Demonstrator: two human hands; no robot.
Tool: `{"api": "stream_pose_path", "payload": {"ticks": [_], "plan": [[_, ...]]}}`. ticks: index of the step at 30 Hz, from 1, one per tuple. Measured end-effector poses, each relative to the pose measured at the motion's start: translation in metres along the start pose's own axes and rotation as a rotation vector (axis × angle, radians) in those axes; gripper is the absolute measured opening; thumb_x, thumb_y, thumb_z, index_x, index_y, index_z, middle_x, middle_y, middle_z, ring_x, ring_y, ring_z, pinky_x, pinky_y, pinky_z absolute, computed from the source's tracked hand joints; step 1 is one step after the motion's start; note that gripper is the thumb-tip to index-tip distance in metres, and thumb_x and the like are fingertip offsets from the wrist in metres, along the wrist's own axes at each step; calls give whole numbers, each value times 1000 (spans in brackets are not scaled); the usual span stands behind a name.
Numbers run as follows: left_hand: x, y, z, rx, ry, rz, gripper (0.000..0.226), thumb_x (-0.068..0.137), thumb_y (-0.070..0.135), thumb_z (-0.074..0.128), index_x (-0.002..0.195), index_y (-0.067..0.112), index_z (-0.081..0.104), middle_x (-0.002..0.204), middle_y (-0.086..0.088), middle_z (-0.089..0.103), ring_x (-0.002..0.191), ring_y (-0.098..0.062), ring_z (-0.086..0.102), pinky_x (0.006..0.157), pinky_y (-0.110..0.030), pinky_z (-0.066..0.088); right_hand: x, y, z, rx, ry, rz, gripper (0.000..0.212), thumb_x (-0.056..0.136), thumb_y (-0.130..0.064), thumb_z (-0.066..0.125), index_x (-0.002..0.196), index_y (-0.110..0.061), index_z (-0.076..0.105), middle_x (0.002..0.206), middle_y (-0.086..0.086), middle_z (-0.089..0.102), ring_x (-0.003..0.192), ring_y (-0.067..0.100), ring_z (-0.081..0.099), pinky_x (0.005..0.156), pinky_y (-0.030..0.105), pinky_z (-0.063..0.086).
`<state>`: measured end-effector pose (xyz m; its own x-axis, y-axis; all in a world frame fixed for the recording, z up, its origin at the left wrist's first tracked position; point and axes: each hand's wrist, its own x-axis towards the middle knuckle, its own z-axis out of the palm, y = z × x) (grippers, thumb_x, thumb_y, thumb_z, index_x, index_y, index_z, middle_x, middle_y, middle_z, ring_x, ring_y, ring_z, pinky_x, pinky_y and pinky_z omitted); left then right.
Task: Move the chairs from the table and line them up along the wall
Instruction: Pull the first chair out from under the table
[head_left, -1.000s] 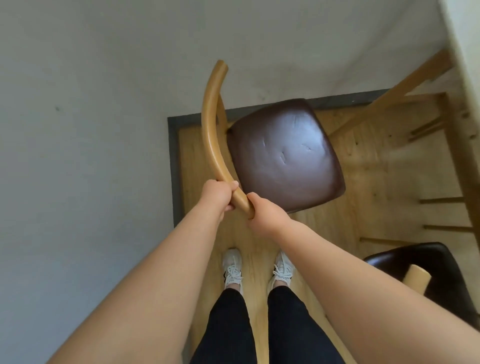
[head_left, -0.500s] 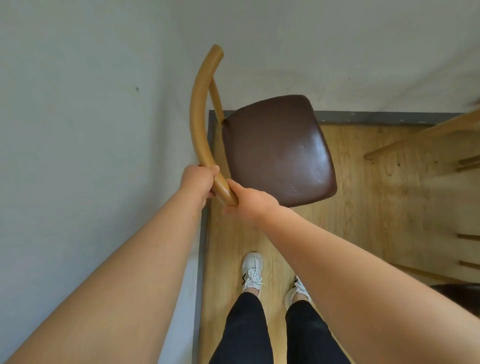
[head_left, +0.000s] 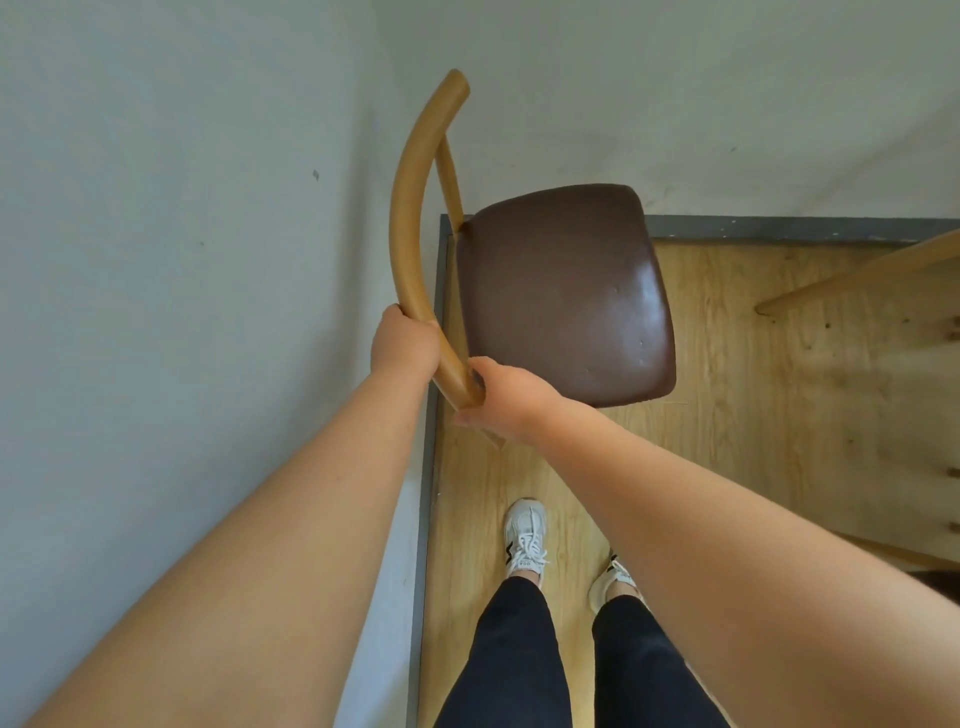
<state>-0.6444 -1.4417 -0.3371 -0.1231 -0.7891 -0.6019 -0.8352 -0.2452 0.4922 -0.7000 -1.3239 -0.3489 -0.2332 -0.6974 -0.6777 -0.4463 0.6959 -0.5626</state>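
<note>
Holds the chair (head_left: 545, 312) by its curved top rail (head_left: 407, 218), both hands close together at the near end: left hand (head_left: 405, 345) wrapped over the rail, fingers closed round the wood; right hand (head_left: 506, 397) clasped on the rail's tip, fingers curled beneath and mostly hidden. Looks like a grip chosen for steering, probably to swing the back flat to the side wall (head_left: 182, 260) while keeping the legs under control. Cannot tell whether the legs are down on the floor (head_left: 753, 441) or just off it, hidden as they are beneath the brown seat (head_left: 571, 270). Sits tucked into the corner, rail overhanging the grey skirting (head_left: 427, 493) on the left, far edge of the seat reaching the foot of the end wall (head_left: 675, 104). Leaves almost no room leftward or forward, free floor only to the right and back toward the white shoes (head_left: 525, 535). Shows a pale wooden frame (head_left: 857, 273) at the right edge, well apart from the seat; desk or another chair, impossible to say. Probably needs only a small nudge before release.
</note>
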Motion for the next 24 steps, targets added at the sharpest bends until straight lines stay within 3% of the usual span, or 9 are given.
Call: {"api": "stream_pose_path", "payload": {"ticks": [2,8,13,24], "plan": [[-9,4,2,125,67,75,38,95,20,54,132,13,47,124,-9,58,106,-30,61,76,-35,49,-8,5,-6,-16,29,28,58,87,-42,64,135,-17,44,119,6,63,100,25,61,85,40,52],[-46,20,15,392,165,344,59,93,14,51,149,14,31,152,-8,34,135,-32,41,104,-45,45,-37,35,-29,10,160,126,59,93,-41,55,145,-18,38,133,7,57,117,28,56,87,37,47],[-89,33,49,492,-24,556,59,95,9,43,151,15,27,159,-8,25,143,-28,29,114,-44,33,-84,72,-39,47,303,229,56,93,-38,54,143,-17,39,129,8,58,112,29,58,82,37,49],[-241,34,136,613,-305,822,56,93,14,45,148,19,35,152,-4,36,134,-29,41,108,-43,38,-236,177,-17,200,568,459,54,92,-39,55,141,-19,42,133,11,53,118,30,55,91,39,48]]}}
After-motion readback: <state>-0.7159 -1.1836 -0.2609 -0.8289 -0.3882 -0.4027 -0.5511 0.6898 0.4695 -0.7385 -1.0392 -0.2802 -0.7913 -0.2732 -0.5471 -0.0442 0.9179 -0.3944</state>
